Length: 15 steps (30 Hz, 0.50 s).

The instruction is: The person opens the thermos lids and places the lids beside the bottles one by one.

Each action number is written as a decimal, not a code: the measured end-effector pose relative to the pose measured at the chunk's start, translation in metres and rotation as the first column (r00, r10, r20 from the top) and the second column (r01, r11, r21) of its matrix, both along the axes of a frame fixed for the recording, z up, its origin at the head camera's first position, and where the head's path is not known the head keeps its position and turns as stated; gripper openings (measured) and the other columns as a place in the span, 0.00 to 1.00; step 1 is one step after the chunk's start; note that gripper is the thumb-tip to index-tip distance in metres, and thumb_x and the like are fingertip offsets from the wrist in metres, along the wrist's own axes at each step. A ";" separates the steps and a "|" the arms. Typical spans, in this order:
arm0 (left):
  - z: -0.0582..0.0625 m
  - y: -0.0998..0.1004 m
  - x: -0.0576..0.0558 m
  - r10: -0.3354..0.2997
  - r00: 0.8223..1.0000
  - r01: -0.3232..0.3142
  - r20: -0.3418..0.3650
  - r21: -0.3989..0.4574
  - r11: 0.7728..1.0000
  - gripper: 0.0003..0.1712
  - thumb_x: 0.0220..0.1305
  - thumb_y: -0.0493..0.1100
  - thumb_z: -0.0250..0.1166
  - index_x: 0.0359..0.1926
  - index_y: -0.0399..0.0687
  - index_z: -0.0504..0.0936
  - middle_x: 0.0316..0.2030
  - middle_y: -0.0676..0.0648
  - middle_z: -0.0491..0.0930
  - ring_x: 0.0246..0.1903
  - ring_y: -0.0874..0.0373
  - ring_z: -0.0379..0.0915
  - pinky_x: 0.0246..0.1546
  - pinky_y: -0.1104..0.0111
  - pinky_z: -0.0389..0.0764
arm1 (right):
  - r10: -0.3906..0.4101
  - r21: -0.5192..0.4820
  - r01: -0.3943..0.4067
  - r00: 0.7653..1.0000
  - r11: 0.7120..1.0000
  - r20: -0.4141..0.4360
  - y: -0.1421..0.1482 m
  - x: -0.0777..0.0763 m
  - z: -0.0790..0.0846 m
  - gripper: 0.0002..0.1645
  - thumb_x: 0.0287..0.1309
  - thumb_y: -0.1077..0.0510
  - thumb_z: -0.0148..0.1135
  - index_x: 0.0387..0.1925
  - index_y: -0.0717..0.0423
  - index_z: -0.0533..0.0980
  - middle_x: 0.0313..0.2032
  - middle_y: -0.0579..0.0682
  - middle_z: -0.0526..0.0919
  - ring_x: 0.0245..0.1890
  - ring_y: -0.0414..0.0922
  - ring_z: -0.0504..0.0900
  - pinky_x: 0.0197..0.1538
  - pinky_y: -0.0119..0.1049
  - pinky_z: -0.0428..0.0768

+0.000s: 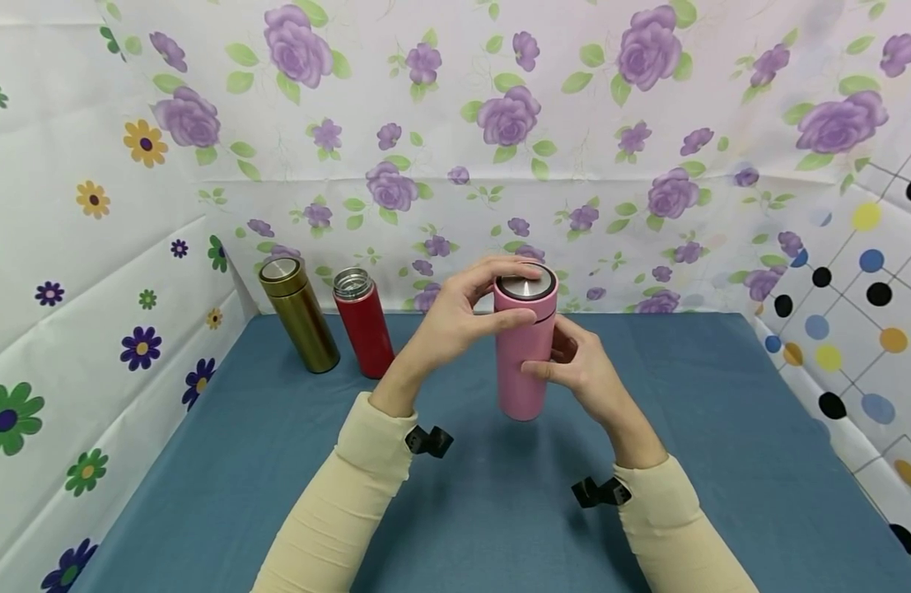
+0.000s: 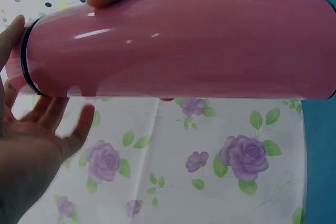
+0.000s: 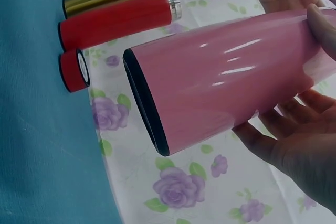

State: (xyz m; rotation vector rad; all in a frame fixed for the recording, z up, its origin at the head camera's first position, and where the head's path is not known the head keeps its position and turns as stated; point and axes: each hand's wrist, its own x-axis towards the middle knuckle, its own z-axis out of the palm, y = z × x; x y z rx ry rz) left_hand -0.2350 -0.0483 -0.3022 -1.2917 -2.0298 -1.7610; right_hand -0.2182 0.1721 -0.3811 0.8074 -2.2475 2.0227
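A pink thermos (image 1: 525, 362) with a steel-topped lid (image 1: 527, 284) stands nearly upright between both hands. My left hand (image 1: 466, 305) grips the lid from the left, thumb on the near side and fingers over the top. Lower down, my right hand (image 1: 581, 366) holds the body from the right, its thumb across the front. The dark base rim (image 3: 146, 103) shows in the right wrist view. In the left wrist view, a black line (image 2: 30, 59) rings the joint between lid and body.
At the back left stand a gold thermos (image 1: 300, 317) with its lid on and a red thermos (image 1: 365, 325) with a bare steel neck. A red lid (image 3: 74, 70) lies beside them, hidden in the head view. Flowered sheets (image 1: 441, 99) wall the blue table (image 1: 492, 527).
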 end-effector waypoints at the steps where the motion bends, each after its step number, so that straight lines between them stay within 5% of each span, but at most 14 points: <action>1: 0.000 0.001 0.001 0.032 0.999 -0.032 -0.015 0.002 0.999 0.26 0.66 0.35 0.73 0.64 0.46 0.81 0.65 0.51 0.75 0.67 0.56 0.69 0.67 0.56 0.72 | -0.009 0.004 0.009 1.000 1.000 -0.005 -0.001 0.000 0.000 0.35 0.63 0.57 0.73 0.70 0.49 0.73 0.58 0.54 0.82 0.56 0.54 0.83 0.56 0.45 0.84; 5: -0.001 0.007 0.006 0.180 0.981 -0.180 -0.072 0.001 0.984 0.26 0.63 0.37 0.76 0.62 0.50 0.83 0.63 0.53 0.77 0.67 0.60 0.69 0.65 0.59 0.75 | -0.050 0.014 0.050 0.999 0.999 -0.020 -0.004 0.000 0.000 0.35 0.63 0.56 0.73 0.70 0.46 0.73 0.59 0.52 0.82 0.58 0.51 0.82 0.59 0.44 0.82; 8: -0.003 0.011 0.007 0.235 0.968 -0.236 -0.089 -0.005 0.972 0.27 0.62 0.39 0.77 0.62 0.51 0.83 0.64 0.53 0.76 0.67 0.62 0.67 0.65 0.60 0.75 | -0.072 0.013 0.073 0.997 0.997 -0.021 -0.005 0.000 0.001 0.34 0.63 0.57 0.74 0.69 0.46 0.74 0.59 0.51 0.82 0.58 0.51 0.81 0.60 0.45 0.81; 15: -0.004 0.008 0.006 0.159 0.982 -0.161 -0.099 -0.010 0.987 0.28 0.65 0.39 0.75 0.66 0.48 0.81 0.69 0.51 0.71 0.70 0.59 0.66 0.66 0.58 0.74 | -0.064 -0.001 0.064 0.998 0.998 -0.009 -0.004 0.000 0.000 0.35 0.64 0.58 0.73 0.70 0.47 0.73 0.59 0.53 0.81 0.58 0.52 0.81 0.59 0.44 0.82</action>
